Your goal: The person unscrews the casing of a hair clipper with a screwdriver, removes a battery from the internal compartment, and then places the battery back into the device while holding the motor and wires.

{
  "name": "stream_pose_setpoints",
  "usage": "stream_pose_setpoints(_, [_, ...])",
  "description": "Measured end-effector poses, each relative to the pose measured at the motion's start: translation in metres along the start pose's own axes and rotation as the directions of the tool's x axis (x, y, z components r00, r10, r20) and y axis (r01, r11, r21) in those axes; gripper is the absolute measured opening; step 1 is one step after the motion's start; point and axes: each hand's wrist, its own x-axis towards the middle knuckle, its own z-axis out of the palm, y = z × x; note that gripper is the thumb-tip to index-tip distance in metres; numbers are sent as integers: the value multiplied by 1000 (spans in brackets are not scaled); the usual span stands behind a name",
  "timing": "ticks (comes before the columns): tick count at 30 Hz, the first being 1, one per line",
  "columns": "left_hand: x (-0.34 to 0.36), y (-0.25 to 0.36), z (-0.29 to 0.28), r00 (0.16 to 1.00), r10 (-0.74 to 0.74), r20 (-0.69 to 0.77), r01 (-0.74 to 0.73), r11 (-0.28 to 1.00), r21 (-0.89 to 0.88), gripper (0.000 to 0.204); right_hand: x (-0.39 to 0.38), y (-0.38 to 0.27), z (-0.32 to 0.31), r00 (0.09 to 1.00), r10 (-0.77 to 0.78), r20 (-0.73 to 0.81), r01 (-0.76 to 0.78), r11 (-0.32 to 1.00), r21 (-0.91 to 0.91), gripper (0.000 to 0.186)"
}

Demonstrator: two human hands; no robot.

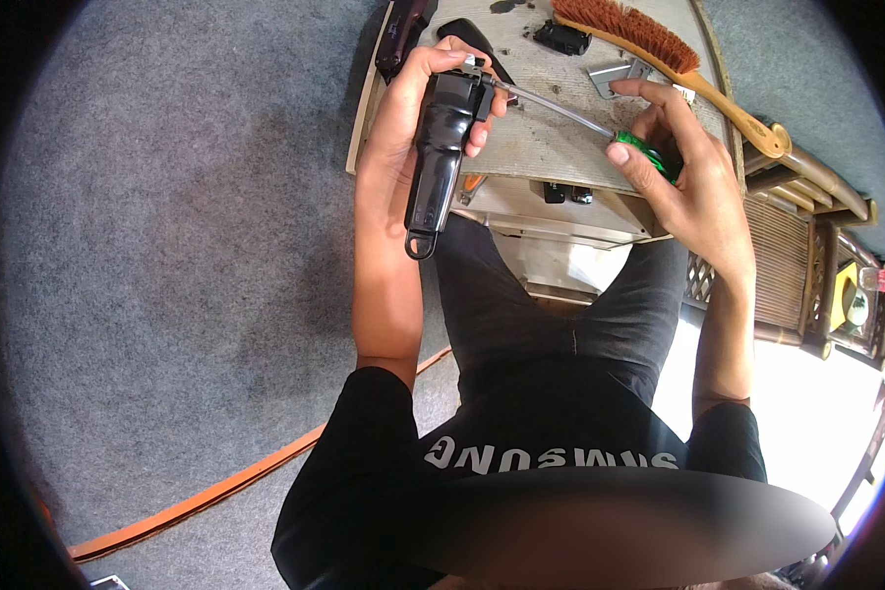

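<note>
A black hair clipper (441, 157) is gripped in my left hand (398, 113), its head pointing away from me and its hanging loop toward me. My left fingers wrap round the head end, with the thumb along its top. My right hand (703, 182) holds a screwdriver (560, 106) by its green handle, with the thumb and curved fingers about it. The metal shaft runs left to the clipper's head, where the tip meets it or lies very close. Exactly what the tip touches is too small to tell.
On the worn wooden table (551, 138) lie a brush (639, 34) with reddish bristles, a black plastic piece (562, 37), a metal bracket (615, 77) and a dark maroon device (401, 37). Small black items (565, 193) sit on the shelf below. A bamboo chair (772, 261) stands right.
</note>
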Motion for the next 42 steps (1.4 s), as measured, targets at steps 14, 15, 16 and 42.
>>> stream_pose_setpoints(14, [1,0,0,1000,-8,-14,8,1000,2,30,-1,0,2,994,103,20,-105,982,155,48])
stream_pose_setpoints(15, [1,0,-1,1000,-9,-14,9,1000,3,30,-1,1,3,994,103,20,-105,982,155,48])
stream_pose_setpoints(16, [1,0,-2,1000,-6,-2,6,1000,5,30,-1,3,4,996,93,-3,-91,981,169,47])
stream_pose_setpoints(42, [3,-1,0,1000,2,19,-2,1000,5,30,1,3,5,993,117,10,-116,962,247,47])
